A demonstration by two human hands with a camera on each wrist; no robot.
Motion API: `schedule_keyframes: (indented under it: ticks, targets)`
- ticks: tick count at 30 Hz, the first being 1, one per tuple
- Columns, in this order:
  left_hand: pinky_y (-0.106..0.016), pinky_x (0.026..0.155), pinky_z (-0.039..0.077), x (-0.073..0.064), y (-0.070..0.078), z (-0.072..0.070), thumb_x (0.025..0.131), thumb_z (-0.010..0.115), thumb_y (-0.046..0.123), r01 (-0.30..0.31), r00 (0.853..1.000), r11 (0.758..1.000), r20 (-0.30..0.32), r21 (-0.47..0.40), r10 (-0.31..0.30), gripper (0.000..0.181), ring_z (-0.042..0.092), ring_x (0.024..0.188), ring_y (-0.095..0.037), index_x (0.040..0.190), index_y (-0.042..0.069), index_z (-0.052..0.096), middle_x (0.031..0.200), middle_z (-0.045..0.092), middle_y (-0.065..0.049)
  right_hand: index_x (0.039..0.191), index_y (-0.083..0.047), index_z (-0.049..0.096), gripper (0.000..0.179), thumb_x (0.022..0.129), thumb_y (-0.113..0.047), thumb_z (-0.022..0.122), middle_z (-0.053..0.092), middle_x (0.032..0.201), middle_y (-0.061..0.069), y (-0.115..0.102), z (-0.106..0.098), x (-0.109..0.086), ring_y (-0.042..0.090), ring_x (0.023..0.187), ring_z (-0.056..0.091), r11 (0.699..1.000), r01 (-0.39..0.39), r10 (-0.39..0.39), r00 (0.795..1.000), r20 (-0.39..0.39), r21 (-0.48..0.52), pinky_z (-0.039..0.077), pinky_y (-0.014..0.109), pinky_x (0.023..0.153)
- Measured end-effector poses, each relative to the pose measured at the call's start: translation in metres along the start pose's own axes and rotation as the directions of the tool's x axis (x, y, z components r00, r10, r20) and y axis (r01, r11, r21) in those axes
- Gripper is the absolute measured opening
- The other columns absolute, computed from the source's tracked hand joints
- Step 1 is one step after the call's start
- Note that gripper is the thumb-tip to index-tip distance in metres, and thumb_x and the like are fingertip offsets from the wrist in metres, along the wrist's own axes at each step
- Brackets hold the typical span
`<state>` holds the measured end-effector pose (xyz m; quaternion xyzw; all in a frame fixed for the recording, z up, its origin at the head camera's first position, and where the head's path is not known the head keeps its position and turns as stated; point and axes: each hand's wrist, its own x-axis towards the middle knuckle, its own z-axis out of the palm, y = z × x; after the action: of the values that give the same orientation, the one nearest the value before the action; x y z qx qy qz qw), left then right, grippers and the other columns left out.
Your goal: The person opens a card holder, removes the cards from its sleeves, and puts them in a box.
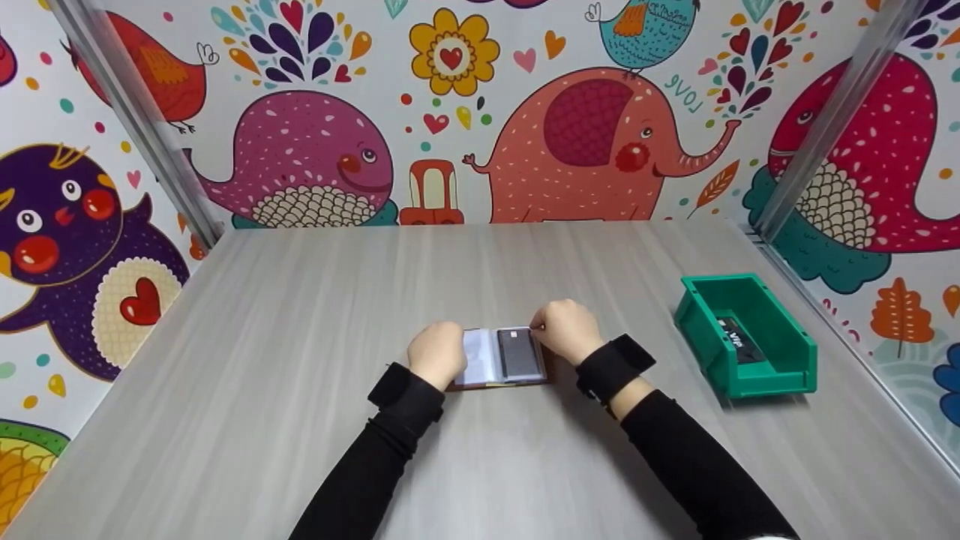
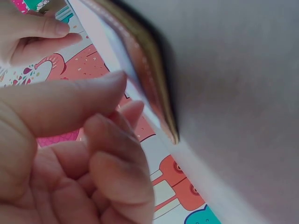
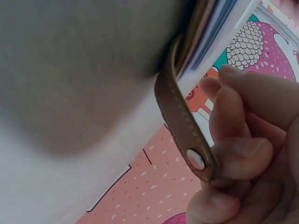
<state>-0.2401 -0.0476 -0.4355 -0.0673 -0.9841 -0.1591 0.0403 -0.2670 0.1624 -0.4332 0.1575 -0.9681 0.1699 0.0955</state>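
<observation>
A: What does the head camera show?

B: A small card holder (image 1: 480, 354) spread open on the worktop (image 1: 262, 450), between the left hand (image 1: 437, 352) and the right hand (image 1: 568, 330). Its left half shows a pale page, and a dark card (image 1: 520, 354) sits in the right half.

A: How are the hands placed?

B: Both are curled: the left at the holder's left edge, the right at its upper right corner. Well apart on the right stands a green plastic bin (image 1: 772, 386) with a black card (image 1: 739, 341) lettered "VIP" inside. Behind is a wall (image 1: 375, 60) printed with cartoon animals.

A: And from the left wrist?

B: The fingers (image 2: 119, 179) are bunched and narrow, the thumb (image 2: 74, 100) reaching the holder's pale page. I can't tell whether they pinch it. The holder's brown edge is tilted here.

A: The right wrist?

B: A brown strap (image 3: 177, 112) with a metal snap (image 3: 195, 158) juts from the holder, its end against a curled finger. Thumb and forefinger are close together just beside the pages; whether they grip anything, I can't tell.
</observation>
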Motion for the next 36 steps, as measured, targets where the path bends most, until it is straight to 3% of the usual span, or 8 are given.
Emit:
schedule_keyframes:
  ticks: [8,17,36]
  targets:
    - [-0.046,0.065,0.055,-0.0003,0.0001,0.0000,0.078,0.067,-0.003,0.012,1.000,1.000,-0.001,-0.001,-0.012,0.007,0.067,0.081,-0.030,0.080,0.004,0.069,0.089,0.070,-0.013,0.085,-0.014,0.081,0.009,0.078,-0.009,0.078,0.075,0.085,0.005,0.0022,0.0037,-0.0004,0.031,0.081,0.070,1.000,0.013,-0.013,1.000,0.017,-0.021,0.054,0.046,0.071]
    - [-0.044,0.059,0.054,-0.0027,0.0004,-0.0015,0.077,0.068,-0.004,-0.023,1.000,1.000,-0.012,-0.005,0.023,0.009,0.066,0.075,-0.027,0.077,0.004,0.068,0.083,0.070,-0.011,0.082,-0.014,0.081,0.007,0.077,-0.009,0.080,0.075,0.082,0.002,0.0005,0.0046,-0.0008,0.027,0.076,0.069,0.999,0.008,-0.007,1.000,0.026,-0.031,0.053,0.045,0.067]
    - [-0.045,0.063,0.054,-0.0020,-0.0014,-0.0016,0.077,0.068,-0.003,-0.022,1.000,1.000,-0.023,-0.010,0.021,0.007,0.067,0.078,-0.029,0.080,0.003,0.069,0.086,0.070,-0.012,0.079,-0.015,0.081,0.006,0.078,-0.010,0.079,0.074,0.078,0.001,0.0008,0.0040,-0.0018,0.025,0.070,0.066,0.999,0.019,-0.017,0.999,0.035,-0.045,0.052,0.045,0.064]
